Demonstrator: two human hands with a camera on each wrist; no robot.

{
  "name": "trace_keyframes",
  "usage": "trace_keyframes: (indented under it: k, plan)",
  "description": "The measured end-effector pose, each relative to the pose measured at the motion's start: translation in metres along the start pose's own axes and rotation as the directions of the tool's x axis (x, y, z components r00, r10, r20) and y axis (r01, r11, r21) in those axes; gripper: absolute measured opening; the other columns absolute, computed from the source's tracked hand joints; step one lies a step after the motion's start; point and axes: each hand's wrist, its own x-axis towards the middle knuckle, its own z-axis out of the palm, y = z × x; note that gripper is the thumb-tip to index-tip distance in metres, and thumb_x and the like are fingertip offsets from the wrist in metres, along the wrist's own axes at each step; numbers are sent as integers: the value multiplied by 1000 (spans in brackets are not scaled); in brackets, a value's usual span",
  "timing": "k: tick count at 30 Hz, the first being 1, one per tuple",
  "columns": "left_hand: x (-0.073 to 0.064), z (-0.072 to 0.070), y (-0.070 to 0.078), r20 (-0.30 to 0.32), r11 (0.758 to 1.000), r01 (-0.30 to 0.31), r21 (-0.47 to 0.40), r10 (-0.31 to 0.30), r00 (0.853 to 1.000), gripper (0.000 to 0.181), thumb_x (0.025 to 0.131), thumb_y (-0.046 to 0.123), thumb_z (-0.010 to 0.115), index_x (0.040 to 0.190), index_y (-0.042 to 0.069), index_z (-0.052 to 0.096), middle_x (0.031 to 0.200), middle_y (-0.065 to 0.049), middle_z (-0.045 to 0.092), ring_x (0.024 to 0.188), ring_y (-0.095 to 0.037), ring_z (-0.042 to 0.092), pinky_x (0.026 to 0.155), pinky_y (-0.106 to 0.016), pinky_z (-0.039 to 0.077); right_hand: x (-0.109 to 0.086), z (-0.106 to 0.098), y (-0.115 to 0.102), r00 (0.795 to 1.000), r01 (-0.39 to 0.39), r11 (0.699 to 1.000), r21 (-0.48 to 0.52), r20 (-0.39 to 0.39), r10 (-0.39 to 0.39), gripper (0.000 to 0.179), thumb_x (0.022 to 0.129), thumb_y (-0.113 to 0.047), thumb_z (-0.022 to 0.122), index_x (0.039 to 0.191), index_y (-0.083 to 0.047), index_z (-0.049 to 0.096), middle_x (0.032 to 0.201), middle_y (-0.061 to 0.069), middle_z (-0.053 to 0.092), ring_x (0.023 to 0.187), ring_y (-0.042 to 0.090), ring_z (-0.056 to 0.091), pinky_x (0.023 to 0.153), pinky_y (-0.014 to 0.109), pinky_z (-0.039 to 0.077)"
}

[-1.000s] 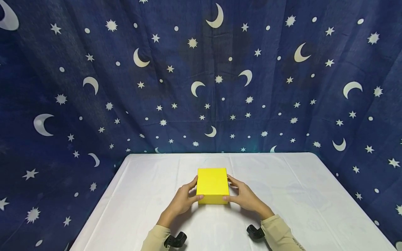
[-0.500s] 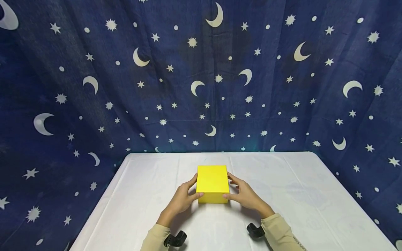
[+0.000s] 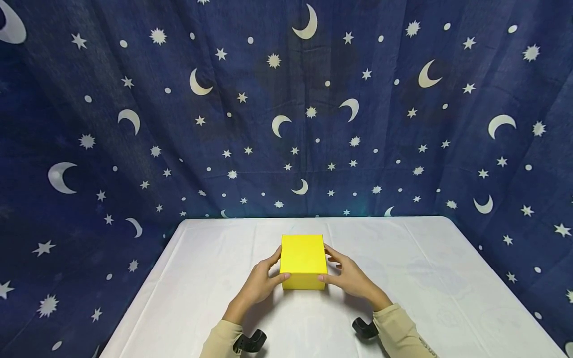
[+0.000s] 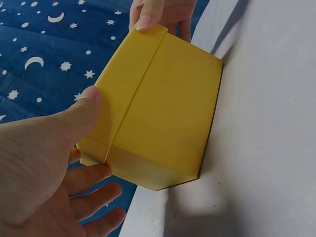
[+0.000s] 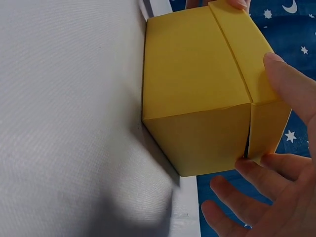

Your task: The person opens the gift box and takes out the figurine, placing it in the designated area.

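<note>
A yellow cardboard box stands on the white-covered table, with a matching yellow lid on top. My left hand grips the lid's left side, thumb on the front face and fingertips along the side; the left wrist view shows the other fingers spread below. On the opposite side my right hand holds the lid the same way, thumb in front. In the right wrist view a narrow dark gap shows along the seam between the lid and the box body. The inside of the box is hidden.
The white tablecloth covers the table around the box. Behind it hangs a dark blue curtain with moons and stars. Black wrist-worn devices sit at both cuffs of the beige sleeves.
The lid has risen slightly, so more of the front face shows, while the box's bottom edge stays about where it was. Both hands keep their hold and shift up a little.
</note>
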Motion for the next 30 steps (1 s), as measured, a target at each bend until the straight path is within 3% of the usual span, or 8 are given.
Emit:
trace_keyframes:
  k: [13,19,22,25,30]
  plan:
    - [-2,-2,6,-17,1000,9,19,-9,1000,83,88,42,66,155,18,23,155,-7,39,144,-28,38,116,-51,33,-2,-2,-2,999,36,999,-24,-29,-37,94,80,-43,77,154,-17,26,151,12,44,136,35,45,105,56,43]
    - [-3,-2,12,-48,1000,5,6,-5,999,80,90,40,65,155,22,22,157,-5,36,141,-29,42,105,-51,45,-3,-4,-8,998,47,999,-20,-41,-48,90,84,-43,73,155,-16,24,153,13,41,137,35,43,103,54,45]
    - [-3,-1,14,-66,1000,-2,-9,1,998,75,93,40,62,155,22,23,156,-5,38,136,-30,48,98,-48,51,-3,-6,-10,997,49,999,15,-53,-48,83,87,-39,69,154,-15,26,152,13,43,130,34,49,98,48,50]
    - [-4,-2,15,-85,1000,-16,-18,14,996,68,96,39,57,154,20,26,150,-7,48,122,-28,58,86,-36,54,-3,-7,-12,997,54,996,76,-58,-50,76,90,-33,67,153,-14,28,150,15,45,118,28,57,91,34,53]
    - [-3,-4,17,-98,998,-41,-51,36,995,57,101,28,49,153,12,29,145,-9,53,106,-21,60,75,-22,49,-3,-8,-12,997,69,982,174,-49,-61,71,94,-27,63,153,-13,28,150,22,42,100,11,66,82,19,53]
